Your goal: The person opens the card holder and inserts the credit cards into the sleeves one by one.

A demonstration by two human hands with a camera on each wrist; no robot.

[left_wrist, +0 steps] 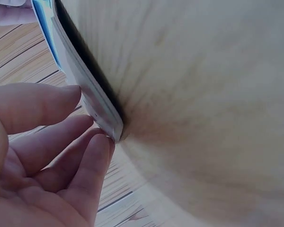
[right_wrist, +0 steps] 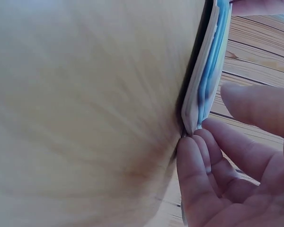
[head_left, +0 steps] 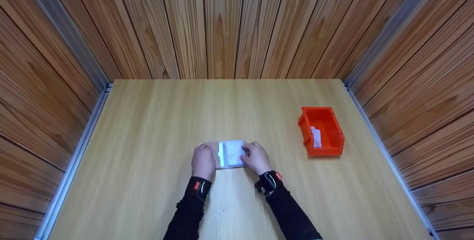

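Note:
A thin, flat, layered item (head_left: 209,145) lies on the table, brownish at its left, with a bluish-white packet (head_left: 234,152) over its middle and right. Its exact kind cannot be told. My left hand (head_left: 203,161) holds the left end; in the left wrist view the thumb (left_wrist: 61,99) touches the face and the fingertips meet the edge. At the right end my right hand (head_left: 256,157) curls thumb and forefinger at the packet's border. The right wrist view shows fingertips (right_wrist: 189,151) against the layered edge (right_wrist: 191,111), with the thumb beside the blue face.
A red-orange bin (head_left: 326,151) stands on the right of the table, with a white paper-like piece (head_left: 316,137) inside. Wood-patterned walls (head_left: 222,25) enclose the table (head_left: 159,114) at the back and both sides, with metal rails (head_left: 76,158) along the side edges.

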